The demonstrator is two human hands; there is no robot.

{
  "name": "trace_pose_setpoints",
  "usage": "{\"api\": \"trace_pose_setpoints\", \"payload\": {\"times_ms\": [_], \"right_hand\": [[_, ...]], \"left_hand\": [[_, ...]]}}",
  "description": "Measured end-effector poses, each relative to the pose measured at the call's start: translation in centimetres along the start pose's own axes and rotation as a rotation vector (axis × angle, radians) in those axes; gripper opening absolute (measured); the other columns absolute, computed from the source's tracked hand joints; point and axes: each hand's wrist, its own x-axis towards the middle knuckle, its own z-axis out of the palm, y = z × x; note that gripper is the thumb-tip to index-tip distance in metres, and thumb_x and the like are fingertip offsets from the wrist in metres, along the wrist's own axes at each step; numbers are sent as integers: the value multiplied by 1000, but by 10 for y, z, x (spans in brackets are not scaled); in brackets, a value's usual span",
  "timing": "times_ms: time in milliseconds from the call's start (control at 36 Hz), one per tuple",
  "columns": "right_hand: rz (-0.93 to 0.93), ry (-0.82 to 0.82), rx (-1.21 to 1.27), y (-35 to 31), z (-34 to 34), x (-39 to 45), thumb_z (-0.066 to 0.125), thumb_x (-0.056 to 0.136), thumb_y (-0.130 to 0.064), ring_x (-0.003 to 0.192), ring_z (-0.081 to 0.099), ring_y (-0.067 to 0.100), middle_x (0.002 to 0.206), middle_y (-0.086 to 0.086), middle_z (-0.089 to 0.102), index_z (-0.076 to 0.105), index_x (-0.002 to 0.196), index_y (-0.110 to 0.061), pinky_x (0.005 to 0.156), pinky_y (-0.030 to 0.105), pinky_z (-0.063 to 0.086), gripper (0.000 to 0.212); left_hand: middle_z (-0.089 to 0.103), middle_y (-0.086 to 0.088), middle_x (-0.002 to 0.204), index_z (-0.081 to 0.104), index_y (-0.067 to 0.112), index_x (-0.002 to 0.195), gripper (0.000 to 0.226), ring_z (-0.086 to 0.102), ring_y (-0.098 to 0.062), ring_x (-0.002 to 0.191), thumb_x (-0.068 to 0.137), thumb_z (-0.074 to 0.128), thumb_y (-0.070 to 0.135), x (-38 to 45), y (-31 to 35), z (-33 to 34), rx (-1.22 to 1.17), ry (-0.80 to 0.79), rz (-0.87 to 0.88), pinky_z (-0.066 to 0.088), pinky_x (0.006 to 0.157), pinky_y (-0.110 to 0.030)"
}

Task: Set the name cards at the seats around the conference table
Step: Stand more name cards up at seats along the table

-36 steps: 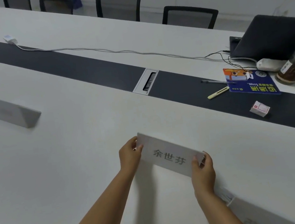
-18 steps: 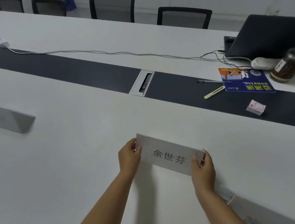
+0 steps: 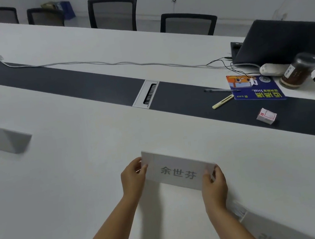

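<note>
A white name card (image 3: 179, 171) with three grey printed characters stands on the white conference table (image 3: 70, 179), its printed face towards me. My left hand (image 3: 133, 177) pinches its left end and my right hand (image 3: 214, 187) grips its right end. A second name card (image 3: 2, 137) stands on the table at the far left, blurred. More flat cards (image 3: 265, 231) lie by my right forearm at the bottom right, partly cut off by the frame edge.
A dark strip (image 3: 69, 84) with a cable port (image 3: 146, 94) runs along the table's middle. At the right sit a laptop (image 3: 285, 40), a jar (image 3: 299, 71), a blue pad (image 3: 254, 88), pens and a small box (image 3: 266, 116). A white cable (image 3: 86, 63) crosses the far side. Several chairs (image 3: 113, 13) line the far edge.
Both hands keep hold of the name card in the same spot. The view has shifted a little to the right, so the card at the far left sits closer to the frame edge.
</note>
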Motion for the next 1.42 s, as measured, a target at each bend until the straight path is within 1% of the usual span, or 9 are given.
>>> {"api": "trace_pose_setpoints", "payload": {"times_ms": [306, 639, 722, 917, 1028, 1111, 1167, 1278, 1417], "right_hand": [[13, 14, 13, -3, -1, -2, 49, 90, -14, 120, 50, 30, 130, 18, 53, 45, 126, 0, 97, 37, 41, 39], [30, 8, -21, -3, 0, -7, 51, 89, -15, 117, 52, 31, 128, 18, 54, 45, 126, -2, 99, 42, 44, 39], [21, -25, -18, -7, -3, -9, 51, 89, -14, 127, 42, 29, 139, 17, 43, 37, 133, -4, 104, 41, 39, 47], [-127, -104, -94, -15, -12, -38, 52, 88, -12, 143, 1, 18, 155, 9, -2, 11, 142, -11, 100, 10, 12, 68], [-220, -190, -151, 3, -26, -67, 51, 89, -14, 140, 2, 10, 154, 5, 0, 14, 142, -12, 91, -6, 5, 65], [-296, -277, -238, 26, -38, -92, 41, 83, -44, 139, 8, 5, 150, -5, 2, 20, 140, -12, 94, -4, 5, 69], [-323, -287, -245, 43, -51, -107, 28, 72, -55, 130, 15, -5, 145, -18, 9, 32, 137, -18, 104, 5, 17, 75], [-404, -252, -281, 87, -92, -126, 39, 80, -47, 118, 38, 3, 129, -21, 34, 41, 113, -42, 99, 26, 35, 33], [-295, 83, -227, 104, -173, -129, 29, 81, -69, 89, 55, 11, 110, -15, 49, 54, 102, -31, 77, -5, 37, 49]], "left_hand": [[62, 1, 86, 65, 6, 103, 22, 57, -16, 82, 82, 58, 5, 5, 3, 2, -19, -14, -18, 40, 76, -24], [64, 3, 87, 64, 10, 107, 26, 61, -21, 93, 82, 59, 7, 8, -3, 0, -41, -72, -20, 42, 73, -21], [63, -6, 114, 52, 10, 124, 42, 58, -25, 110, 83, 60, 12, 6, -7, -2, 0, -96, -36, 44, 88, -25], [39, -12, 143, 36, 8, 135, 53, 35, -28, 133, 87, 54, 21, -39, -23, -13, 263, -106, 97, 27, 110, -37], [38, -21, 142, 45, 4, 129, 91, 29, -37, 135, 76, 21, 74, -92, -64, -8, 460, -224, 138, 23, 110, -42], [49, -24, 133, 55, 6, 120, 85, 32, -37, 132, 82, 10, 67, -125, -101, -8, 639, -296, 208, 32, 103, -49], [57, -24, 124, 60, 8, 112, 76, 30, -27, 124, 88, 9, 59, -142, -110, -10, 656, -335, 256, 36, 100, -44], [64, -26, 111, 62, -1, 104, 73, 37, -23, 114, 90, 19, 57, -165, -96, -11, 458, -316, 349, 30, 99, -22], [50, 3, 123, 49, 18, 121, 60, 47, -6, 114, 79, 47, 61, -192, -42, 23, 145, -353, 278, 29, 97, -4]]}}
